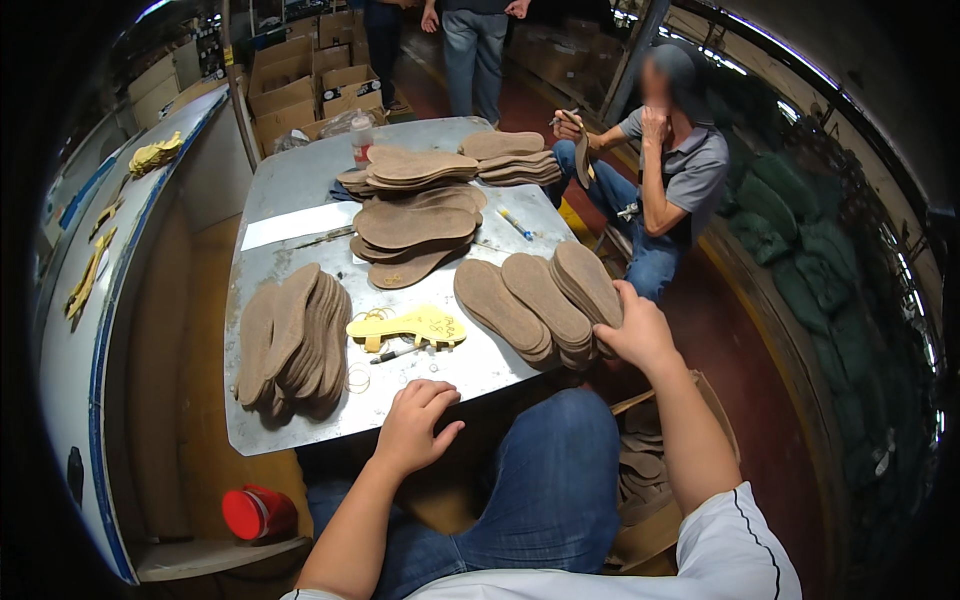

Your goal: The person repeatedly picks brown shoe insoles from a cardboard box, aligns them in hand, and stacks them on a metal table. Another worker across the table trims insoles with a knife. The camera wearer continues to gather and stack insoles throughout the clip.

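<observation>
My right hand [641, 332] grips the near right side of a stack of brown insoles [585, 285], thumb and fingers at its edge. Two more insole stacks [540, 302] stand close beside it to the left. My left hand [413, 425] rests at the table's near edge, fingers loosely stretched and thumb apart, holding nothing. Just beyond it lie a black-and-white pen [398, 355], a yellow sole-shaped template [415, 325] with handwriting, and thin rubber bands [357, 378]. A tall pile of brown insoles [300, 335] stands at the left.
More insole piles [420, 215] lie at the table's [270, 210] middle and back, near a paint-marked tube [516, 224]. A seated co-worker [670, 150] holds an insole at the right. An open carton [640, 530] with insoles stands by my right leg, a red container [258, 513] lower left.
</observation>
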`<control>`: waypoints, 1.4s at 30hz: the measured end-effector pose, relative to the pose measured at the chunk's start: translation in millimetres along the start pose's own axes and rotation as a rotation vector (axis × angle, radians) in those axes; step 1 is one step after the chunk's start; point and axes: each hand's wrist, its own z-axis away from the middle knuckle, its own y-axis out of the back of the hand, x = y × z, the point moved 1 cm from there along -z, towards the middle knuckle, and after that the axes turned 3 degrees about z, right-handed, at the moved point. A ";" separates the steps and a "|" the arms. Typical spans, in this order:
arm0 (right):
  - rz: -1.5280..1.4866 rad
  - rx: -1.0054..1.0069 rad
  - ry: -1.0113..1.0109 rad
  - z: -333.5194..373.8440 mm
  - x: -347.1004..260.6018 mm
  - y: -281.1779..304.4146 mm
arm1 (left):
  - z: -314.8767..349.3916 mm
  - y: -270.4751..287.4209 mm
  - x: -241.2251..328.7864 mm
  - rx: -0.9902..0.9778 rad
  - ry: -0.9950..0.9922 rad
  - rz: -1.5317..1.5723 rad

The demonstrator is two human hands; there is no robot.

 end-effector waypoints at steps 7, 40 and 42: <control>0.131 -0.039 -0.116 10.0 -11.3 -8.6 | 0.3 3.0 1.7 0.009 -0.036 -0.015; -0.054 0.261 -0.591 301.0 163.8 -194.0 | -30.2 -9.3 17.6 -0.070 -0.086 0.011; -0.022 -0.087 -0.960 342.0 190.2 -223.9 | -43.0 -15.6 22.0 -0.091 -0.090 0.032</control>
